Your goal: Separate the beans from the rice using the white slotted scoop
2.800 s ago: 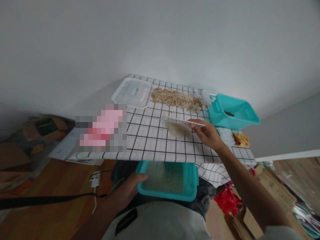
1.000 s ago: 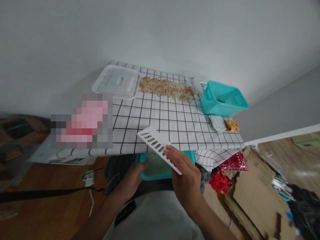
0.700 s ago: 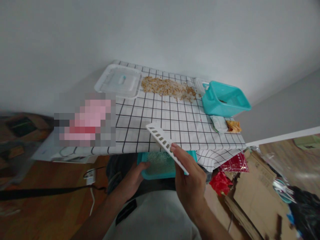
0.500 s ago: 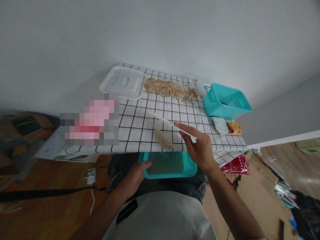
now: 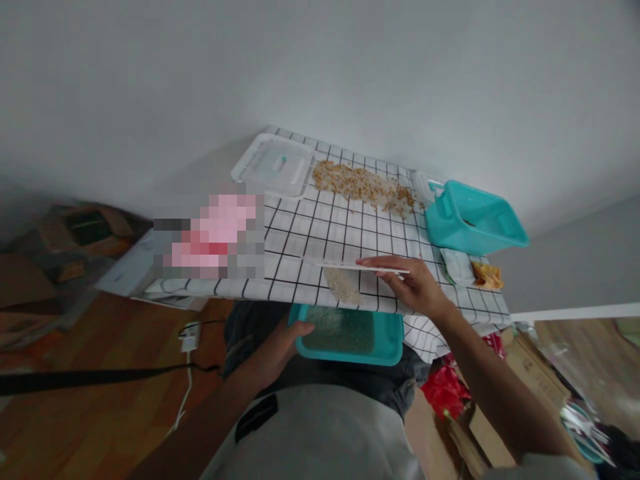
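Just below the table's front edge, my left hand point(image 5: 283, 345) grips the left end of a shallow teal plastic container point(image 5: 357, 359), its thumb over the rim. Fine greenish-brown grains lie inside the container. My right hand point(image 5: 413, 285) pinches a thin, flat white piece point(image 5: 335, 265), seen nearly edge-on; its exact kind I cannot make out. That piece is at the back of a small heap of pale grains point(image 5: 343, 287) on the checked tablecloth point(image 5: 295, 233). The heap sits close to the edge, directly above the container.
A band of yellow and whitish grains point(image 5: 363, 187) spreads along the back. At its left lies a clear lid point(image 5: 275, 167); to the right stands a deeper teal bin point(image 5: 477, 223). Near the bin are a white packet point(image 5: 457, 268) and an orange-yellow wrapper point(image 5: 487, 275). A blurred pink item point(image 5: 220, 227) lies left.
The white piece has swung from slanting to nearly level and come down toward the table, behind the pale heap. My left hand keeps its grip on the container. The whole view has shifted slightly.
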### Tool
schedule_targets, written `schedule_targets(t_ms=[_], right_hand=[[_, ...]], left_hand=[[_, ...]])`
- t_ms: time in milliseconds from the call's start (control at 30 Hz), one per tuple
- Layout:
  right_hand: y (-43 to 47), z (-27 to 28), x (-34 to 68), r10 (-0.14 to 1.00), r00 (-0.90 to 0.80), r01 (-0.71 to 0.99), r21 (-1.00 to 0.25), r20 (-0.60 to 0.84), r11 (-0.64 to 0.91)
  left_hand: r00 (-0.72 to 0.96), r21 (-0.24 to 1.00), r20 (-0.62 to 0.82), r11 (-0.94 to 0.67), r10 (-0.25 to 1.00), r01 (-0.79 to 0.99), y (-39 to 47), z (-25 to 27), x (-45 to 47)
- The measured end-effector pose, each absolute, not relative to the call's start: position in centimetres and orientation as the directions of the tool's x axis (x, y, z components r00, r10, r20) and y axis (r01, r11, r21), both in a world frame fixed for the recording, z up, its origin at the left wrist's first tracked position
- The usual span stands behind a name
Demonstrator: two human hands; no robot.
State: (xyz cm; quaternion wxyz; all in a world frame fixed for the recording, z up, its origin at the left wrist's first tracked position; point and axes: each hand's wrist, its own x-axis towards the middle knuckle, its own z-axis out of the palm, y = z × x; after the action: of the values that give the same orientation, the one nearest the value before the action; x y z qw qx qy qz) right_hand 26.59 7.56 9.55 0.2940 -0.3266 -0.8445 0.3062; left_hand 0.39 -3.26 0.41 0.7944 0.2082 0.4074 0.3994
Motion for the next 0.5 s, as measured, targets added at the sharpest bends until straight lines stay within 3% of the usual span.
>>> schedule_targets(t_ms=[267,500], right_hand=[[5.2,9.4,27.8,0.690,-0.658,0.325,-0.713,0.301,0.621],[2.7,8.9,27.1,0.734,-0.604,0.383,-0.695,0.311,0.609]], left_hand=[[0.296,0.678,-0.510,0.590,0.807,-0.439,-3.1,-0.3,-1.3],[0.192,0.798,-0.459,0.498,0.867,-0.340,-3.9,-3.2,-2.8]])
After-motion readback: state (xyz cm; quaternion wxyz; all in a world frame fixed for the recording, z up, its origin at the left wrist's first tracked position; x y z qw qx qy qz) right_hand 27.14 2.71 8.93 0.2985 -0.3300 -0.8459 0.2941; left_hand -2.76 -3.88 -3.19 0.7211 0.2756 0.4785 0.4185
